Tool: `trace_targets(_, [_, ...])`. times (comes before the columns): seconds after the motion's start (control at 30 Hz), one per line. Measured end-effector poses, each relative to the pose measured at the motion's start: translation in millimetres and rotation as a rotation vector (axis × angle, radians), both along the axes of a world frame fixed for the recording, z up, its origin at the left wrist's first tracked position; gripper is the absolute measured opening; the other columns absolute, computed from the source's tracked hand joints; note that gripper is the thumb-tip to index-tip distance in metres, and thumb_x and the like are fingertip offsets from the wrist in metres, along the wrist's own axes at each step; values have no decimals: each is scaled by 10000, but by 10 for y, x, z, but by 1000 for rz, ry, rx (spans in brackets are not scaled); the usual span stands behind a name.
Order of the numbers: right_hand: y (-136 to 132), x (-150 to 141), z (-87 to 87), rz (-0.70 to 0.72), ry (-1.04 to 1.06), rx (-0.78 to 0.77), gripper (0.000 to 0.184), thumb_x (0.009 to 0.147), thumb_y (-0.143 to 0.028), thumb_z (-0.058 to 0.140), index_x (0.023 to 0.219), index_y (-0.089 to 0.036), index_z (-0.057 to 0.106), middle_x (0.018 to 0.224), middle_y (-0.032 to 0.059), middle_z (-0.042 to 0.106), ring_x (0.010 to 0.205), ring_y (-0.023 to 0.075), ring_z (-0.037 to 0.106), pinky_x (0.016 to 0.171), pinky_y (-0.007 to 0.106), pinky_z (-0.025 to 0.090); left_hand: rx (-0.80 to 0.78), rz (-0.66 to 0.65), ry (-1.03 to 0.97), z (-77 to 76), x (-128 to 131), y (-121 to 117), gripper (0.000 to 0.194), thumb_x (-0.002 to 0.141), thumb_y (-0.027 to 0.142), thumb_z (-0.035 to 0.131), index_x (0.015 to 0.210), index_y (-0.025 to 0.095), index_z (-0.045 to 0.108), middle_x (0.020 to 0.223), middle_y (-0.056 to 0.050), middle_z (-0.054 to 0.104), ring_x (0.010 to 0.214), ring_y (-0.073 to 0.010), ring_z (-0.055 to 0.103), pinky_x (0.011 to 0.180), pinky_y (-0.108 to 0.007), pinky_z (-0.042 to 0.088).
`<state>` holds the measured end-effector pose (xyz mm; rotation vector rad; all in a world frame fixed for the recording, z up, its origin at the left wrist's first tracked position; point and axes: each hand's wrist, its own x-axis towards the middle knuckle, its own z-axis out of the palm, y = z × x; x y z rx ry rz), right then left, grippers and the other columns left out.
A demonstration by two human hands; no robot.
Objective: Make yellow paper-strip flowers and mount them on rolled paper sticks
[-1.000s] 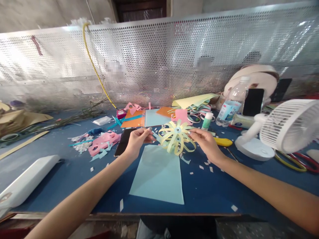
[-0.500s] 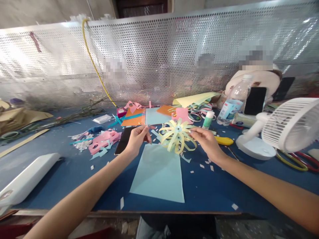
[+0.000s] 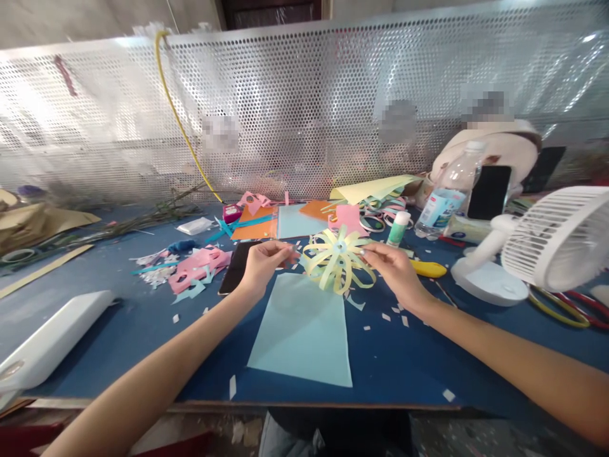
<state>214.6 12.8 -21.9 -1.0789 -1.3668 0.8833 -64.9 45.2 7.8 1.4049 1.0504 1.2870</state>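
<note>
A yellow paper-strip ball [image 3: 337, 260] with a small blue centre hangs just above the blue table [image 3: 114, 311]. My right hand [image 3: 394, 271] pinches its right side with closed fingers. My left hand [image 3: 262, 263] is to the ball's left, fingers pinched together on a thin strip that I cannot make out clearly. Below the hands lies a light blue paper sheet [image 3: 302, 330].
Pink paper scraps [image 3: 196, 268], orange and blue sheets [image 3: 276, 225], a glue stick [image 3: 396, 228], a yellow cutter [image 3: 428, 268], a water bottle [image 3: 446, 193], a phone [image 3: 489, 192] and a white fan [image 3: 547, 244] stand around. A white box [image 3: 50, 339] lies at left. A perforated metal screen [image 3: 304, 114] closes the back.
The left hand's fingers shifted slightly near the ball's left side. The ball and right hand stay almost where they were.
</note>
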Motion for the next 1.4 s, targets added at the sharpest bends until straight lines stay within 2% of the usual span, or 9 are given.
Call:
trace_targets(0.13, [-18, -6, 15, 22, -23, 15, 246, 851, -444, 675, 938, -221, 732, 906, 45, 724, 817, 208, 656, 723, 310, 521, 13, 46, -34, -18, -7, 10, 567, 796, 547, 713, 469, 171, 442, 356, 46, 382, 330, -49, 345, 378, -187, 263])
trace_targets(0.2, [-29, -9, 22, 29, -54, 23, 242, 857, -445, 664, 928, -224, 732, 896, 45, 721, 811, 215, 654, 715, 318, 519, 17, -18, -75, -5, -8, 9, 470, 853, 552, 642, 591, 173, 548, 354, 79, 311, 306, -55, 294, 363, -190, 228])
trace_targets(0.3, [-47, -15, 40, 44, -108, 34, 237, 871, -442, 643, 924, -229, 731, 871, 46, 714, 803, 224, 650, 691, 321, 508, 65, -161, -28, 19, 6, -11, 328, 914, 489, 564, 1024, 190, 641, 457, 69, 476, 377, -99, 455, 449, -205, 400])
trace_targets(0.37, [-66, -23, 64, 90, -137, 48, 242, 891, -441, 618, 920, -228, 728, 873, 48, 709, 817, 229, 651, 701, 320, 502, 136, -236, 99, 23, 30, -45, 365, 938, 449, 526, 1192, 198, 598, 704, -11, 669, 621, -152, 645, 654, -266, 525])
trace_targets(0.53, [-143, -88, 138, 233, -284, 86, 295, 939, -425, 555, 774, -214, 678, 748, 28, 630, 709, 194, 584, 646, 294, 444, 248, -288, 405, -31, 117, -187, 429, 921, 366, 591, 1327, 232, 558, 1147, -91, 700, 1107, -237, 652, 954, -311, 477])
trace_targets(0.8, [-224, -142, 154, 322, -434, 158, 243, 960, -313, 521, 835, -220, 707, 937, 54, 685, 928, 227, 636, 806, 307, 473, -21, -271, 25, 15, 413, -232, 673, 789, 361, 758, 1356, 167, 451, 952, -106, 750, 871, -239, 734, 731, -291, 573])
trace_targets(1.03, [-190, -89, 153, 239, -271, 139, 253, 950, -368, 540, 1108, -252, 700, 1112, 54, 705, 1019, 246, 638, 865, 341, 486, 135, -301, 150, 209, 688, -168, 531, 717, 256, 812, 1203, 186, 611, 967, -71, 761, 890, -228, 733, 784, -291, 582])
trace_targets(1.23, [-68, -25, 128, 98, -48, 38, 332, 848, -522, 638, 847, -193, 682, 800, 41, 685, 738, 205, 624, 642, 290, 479, 130, -257, 266, 294, 829, -9, 677, 743, 306, 786, 1366, 172, 556, 785, -65, 769, 705, -230, 732, 602, -281, 558])
trace_targets(1.4, [-45, 15, 191, 63, -29, 35, 402, 855, -565, 615, 710, -191, 634, 687, 27, 626, 664, 184, 582, 592, 280, 454, 262, -164, 384, 468, 841, 165, 498, 744, 263, 771, 1222, 163, 672, 767, -62, 769, 678, -212, 728, 636, -268, 547])
